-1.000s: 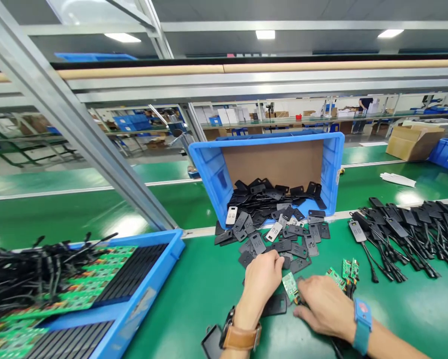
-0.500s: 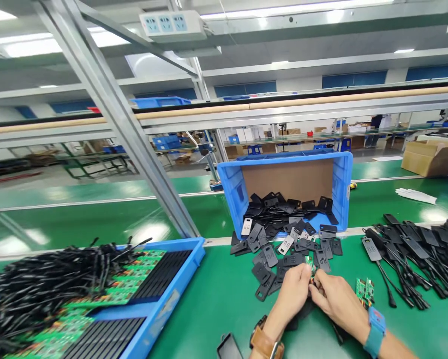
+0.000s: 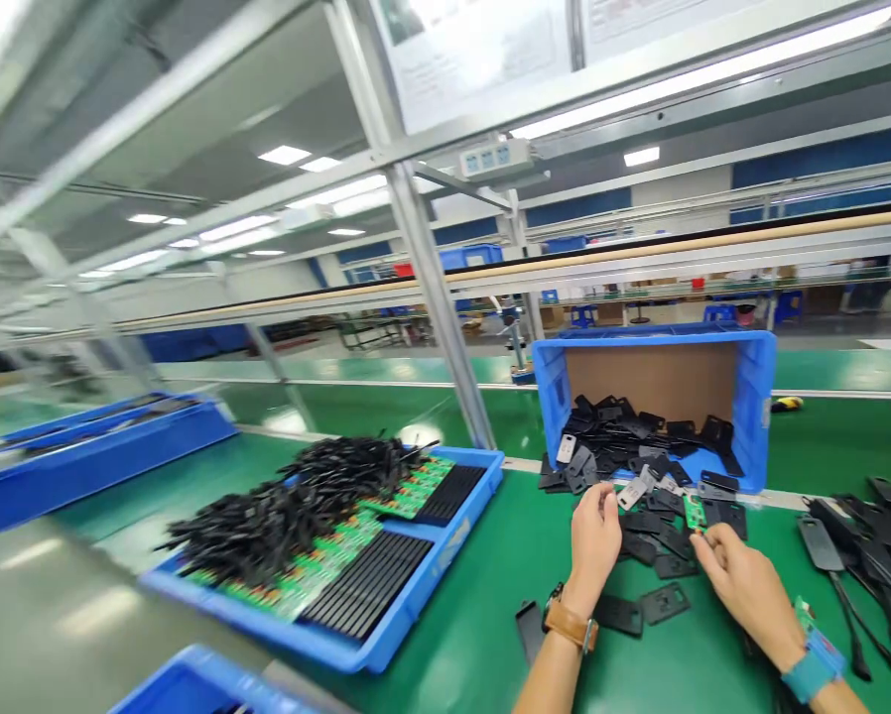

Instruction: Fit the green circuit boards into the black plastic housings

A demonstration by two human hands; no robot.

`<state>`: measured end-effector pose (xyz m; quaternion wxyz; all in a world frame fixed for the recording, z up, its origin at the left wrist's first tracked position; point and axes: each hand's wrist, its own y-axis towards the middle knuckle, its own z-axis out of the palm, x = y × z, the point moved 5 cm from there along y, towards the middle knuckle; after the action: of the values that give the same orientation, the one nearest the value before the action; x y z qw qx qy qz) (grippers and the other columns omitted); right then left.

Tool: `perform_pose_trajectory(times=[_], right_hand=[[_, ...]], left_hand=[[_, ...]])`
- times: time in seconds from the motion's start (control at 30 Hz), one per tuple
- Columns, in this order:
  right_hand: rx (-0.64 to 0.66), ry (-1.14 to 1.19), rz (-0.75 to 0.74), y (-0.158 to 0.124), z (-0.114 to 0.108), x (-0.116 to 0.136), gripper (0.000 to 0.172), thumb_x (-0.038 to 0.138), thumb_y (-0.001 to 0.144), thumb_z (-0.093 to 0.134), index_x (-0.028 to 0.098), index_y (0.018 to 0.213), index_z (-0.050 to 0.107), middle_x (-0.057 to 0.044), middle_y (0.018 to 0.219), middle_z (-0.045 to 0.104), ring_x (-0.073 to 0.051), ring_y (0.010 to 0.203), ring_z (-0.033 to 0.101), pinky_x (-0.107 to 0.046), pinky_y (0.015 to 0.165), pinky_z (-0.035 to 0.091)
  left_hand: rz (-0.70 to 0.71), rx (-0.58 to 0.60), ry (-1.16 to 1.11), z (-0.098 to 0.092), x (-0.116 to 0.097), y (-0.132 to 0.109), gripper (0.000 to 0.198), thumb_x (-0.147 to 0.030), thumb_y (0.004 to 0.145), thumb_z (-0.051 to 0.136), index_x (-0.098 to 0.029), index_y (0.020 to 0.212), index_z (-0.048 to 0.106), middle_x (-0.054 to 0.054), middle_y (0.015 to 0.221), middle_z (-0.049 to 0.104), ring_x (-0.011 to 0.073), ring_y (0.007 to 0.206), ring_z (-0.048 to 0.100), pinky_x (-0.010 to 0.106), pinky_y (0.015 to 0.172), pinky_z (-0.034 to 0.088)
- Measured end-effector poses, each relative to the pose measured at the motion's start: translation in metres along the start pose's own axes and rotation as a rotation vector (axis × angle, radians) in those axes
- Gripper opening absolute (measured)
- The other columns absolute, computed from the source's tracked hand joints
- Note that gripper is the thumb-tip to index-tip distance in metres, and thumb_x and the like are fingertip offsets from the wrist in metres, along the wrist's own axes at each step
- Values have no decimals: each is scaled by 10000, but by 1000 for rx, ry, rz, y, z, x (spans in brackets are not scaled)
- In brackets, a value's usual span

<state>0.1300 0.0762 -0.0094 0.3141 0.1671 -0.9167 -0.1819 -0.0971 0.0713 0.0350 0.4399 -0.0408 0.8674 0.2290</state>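
Observation:
A small green circuit board [image 3: 695,513] is pinched between the thumb and fingers of my right hand [image 3: 747,585], above the loose parts. My left hand [image 3: 594,535] is raised beside the left edge of the pile, apart from the board. Its fingers are loosely bent, and nothing shows in them. Around and below both hands lie flat black plastic covers [image 3: 665,602], some with slots. An open black casing [image 3: 530,632] rests next to my left wrist.
A blue bin [image 3: 764,416] tipped on its side spills black covers. To the left, a blue tray [image 3: 445,555] holds circuit boards with black cables and rows of black strips. Cabled black units [image 3: 822,543] lie at right. A metal post [image 3: 435,278] rises behind the tray.
My view has swung left. My hands were together at the board; now my left hand has come away to the left, while my right hand keeps the board.

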Motion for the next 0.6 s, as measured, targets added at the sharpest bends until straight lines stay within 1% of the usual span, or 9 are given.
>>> perform_pose_trajectory(times=[0.07,0.13,0.27,0.33,0.4,0.43,0.5,0.57,0.6], right_hand=[[22,-18,-1,-1,2,-7,349,560,992,373,257,846,467,32,569,554,-188,468,557,-273,500,291],[45,-56,-21,-3,5,-11,355,571,990,360,262,855,471,26,567,564,-207,473,579,-281,491,281],[77,-112,-76,-8,10,-6,364,572,995,354,258,860,478,22,552,583,-226,512,622,-285,497,252],[91,-128,-88,-9,11,-1,360,556,1002,357,248,872,490,16,567,610,-225,533,638,-287,509,237],[101,-154,-84,-8,9,4,356,535,1008,363,235,874,502,3,585,633,-224,552,648,-291,519,217],[105,-171,-76,-7,8,7,353,523,1010,369,229,869,505,-3,593,642,-224,559,650,-294,523,206],[111,-199,-61,-5,7,12,339,494,1012,387,220,860,515,-14,610,657,-221,572,654,-301,529,189],[117,-217,-58,-4,7,17,326,468,1013,406,214,845,525,-21,624,667,-217,584,658,-306,536,180],[121,-220,-63,-4,8,21,320,454,1013,416,212,839,531,-23,635,673,-215,595,661,-308,540,180]], left_hand=[[-19,-92,112,-23,5,-2,334,-304,957,396,-154,1167,608,146,1189,670,227,1097,625,360,971,467],[-35,-134,235,-48,14,-3,329,-289,938,439,-138,1184,598,153,1219,652,236,1154,600,366,1021,440],[-88,-125,492,-116,39,4,356,-297,900,517,-118,1198,596,176,1233,638,279,1206,569,404,1060,407],[-132,-120,613,-154,52,8,366,-290,899,506,-88,1190,595,203,1219,635,294,1212,561,415,1069,390],[-181,-125,718,-185,65,8,396,-295,909,471,-60,1211,577,236,1240,611,321,1238,536,442,1067,380],[-205,-121,762,-195,71,5,420,-297,914,451,-40,1228,561,256,1249,599,338,1242,528,459,1057,381],[-243,-89,822,-204,82,-5,462,-299,910,440,2,1245,543,284,1202,610,372,1202,547,492,1006,410],[-250,-65,875,-200,89,-19,531,-290,883,462,60,1281,502,323,1175,602,423,1167,548,544,951,422],[-225,-78,938,-195,88,-25,554,-295,891,445,62,1313,477,329,1224,574,433,1206,514,558,964,403]])
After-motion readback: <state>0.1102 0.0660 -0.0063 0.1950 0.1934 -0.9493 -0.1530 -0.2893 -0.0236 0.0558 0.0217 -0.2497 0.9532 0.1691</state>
